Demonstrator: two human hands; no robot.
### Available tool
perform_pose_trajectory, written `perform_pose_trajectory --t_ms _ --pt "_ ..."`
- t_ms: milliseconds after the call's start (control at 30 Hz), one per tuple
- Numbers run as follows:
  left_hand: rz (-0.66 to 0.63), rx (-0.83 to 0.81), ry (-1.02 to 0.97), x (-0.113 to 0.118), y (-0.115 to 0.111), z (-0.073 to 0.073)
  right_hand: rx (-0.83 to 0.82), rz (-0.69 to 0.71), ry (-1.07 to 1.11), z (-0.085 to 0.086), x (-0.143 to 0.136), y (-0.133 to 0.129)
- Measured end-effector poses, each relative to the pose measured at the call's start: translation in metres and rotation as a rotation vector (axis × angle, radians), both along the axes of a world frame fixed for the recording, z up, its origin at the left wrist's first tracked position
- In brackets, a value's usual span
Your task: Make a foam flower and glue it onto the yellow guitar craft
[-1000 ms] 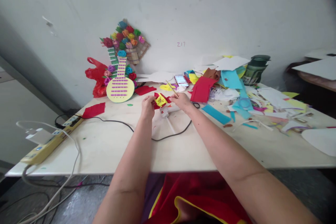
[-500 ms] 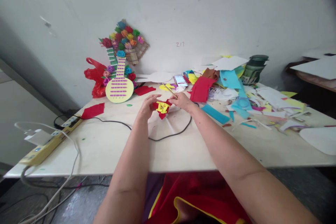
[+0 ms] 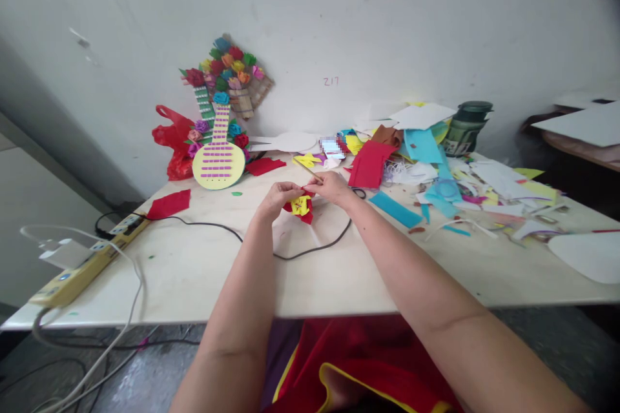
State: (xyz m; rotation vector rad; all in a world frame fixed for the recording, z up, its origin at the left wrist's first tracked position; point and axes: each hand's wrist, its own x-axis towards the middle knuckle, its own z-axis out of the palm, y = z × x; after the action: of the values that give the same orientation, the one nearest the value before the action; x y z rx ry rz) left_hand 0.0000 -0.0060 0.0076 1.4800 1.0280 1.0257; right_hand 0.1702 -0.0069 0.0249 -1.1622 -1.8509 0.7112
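A small red and yellow paper flower [image 3: 301,206] is held above the table between my two hands. My left hand [image 3: 277,200] is closed, its thumb and fingers pinching the flower's upper left edge. On the other side my right hand [image 3: 333,187] is closed too; its fingertips are at the top red petal, and a thin wooden stick [image 3: 307,168] pokes out of its grip toward the upper left. The petals droop below the yellow middle. A pale strip or stem hangs under the flower toward the black cable [image 3: 314,249].
A yellow power strip [image 3: 87,262] with a white charger lies at the left. Behind stand a yellow paper lute [image 3: 219,164], paper flowers and a red bag [image 3: 174,142]. Paper scraps [image 3: 484,187], red crepe paper [image 3: 371,164] and a green bottle [image 3: 467,129] fill the right.
My fingertips have come closer together over the flower's top. My left fingers, raised before, now pinch its edge, and the flower has turned slightly. The stick stays in my right hand.
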Motion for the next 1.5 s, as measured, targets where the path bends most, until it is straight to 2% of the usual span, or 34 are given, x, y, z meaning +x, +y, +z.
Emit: perform_pose_trajectory --t_ms 200,333,567,767,933,1100,1267,1500 --pt "0.129 0.04 -0.042 0.002 0.003 0.0 0.095 -0.06 -0.178 0.001 0.0 0.002" --pt "0.231 0.065 -0.113 -0.002 0.005 -0.001 0.101 -0.077 -0.166 -0.001 0.004 0.008" --pt "0.294 0.103 -0.158 -0.007 0.007 -0.003 0.218 -0.06 -0.211 -0.009 0.009 0.019" --pt "0.259 0.12 -0.125 -0.006 0.006 -0.003 0.208 -0.007 -0.145 -0.012 0.007 0.02" --pt "0.228 0.132 -0.056 -0.008 0.006 -0.004 0.116 0.107 -0.019 -0.011 0.007 0.016" --pt "0.186 0.155 -0.048 -0.006 0.004 -0.002 0.061 0.166 -0.003 -0.012 0.006 0.016" --pt "0.136 0.104 -0.072 -0.005 0.002 0.0 0.083 0.201 0.008 -0.017 0.007 0.022" --pt "0.039 -0.05 -0.072 -0.005 0.001 0.0 0.074 0.257 0.036 -0.018 0.005 0.021"
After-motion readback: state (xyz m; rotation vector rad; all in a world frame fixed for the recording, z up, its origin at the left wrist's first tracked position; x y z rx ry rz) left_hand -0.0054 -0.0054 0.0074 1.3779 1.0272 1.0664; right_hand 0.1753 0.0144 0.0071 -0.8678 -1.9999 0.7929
